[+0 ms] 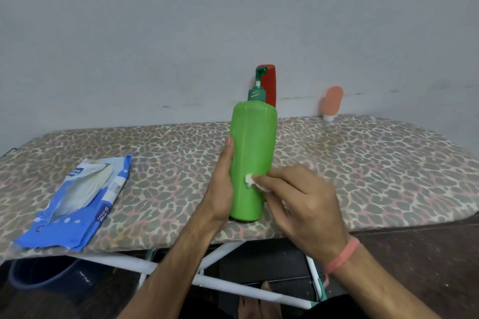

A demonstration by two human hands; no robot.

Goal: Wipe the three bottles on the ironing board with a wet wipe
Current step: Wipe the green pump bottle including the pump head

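A tall green pump bottle (252, 147) stands near the front edge of the leopard-print ironing board (363, 163). My left hand (223, 184) holds its left side, thumb up along the bottle. My right hand (300, 202) pinches a small white wet wipe (255, 182) and presses it against the bottle's lower right front. A red bottle (270, 85) stands behind the green one by the wall, partly hidden. A small orange tube (333, 102) stands cap down at the back right.
An open blue and white wet wipe pack (77, 199) lies on the board's left part. A grey wall (181, 33) rises behind the board. White board legs (220, 280) and a dark blue bucket (44, 274) show below the front edge.
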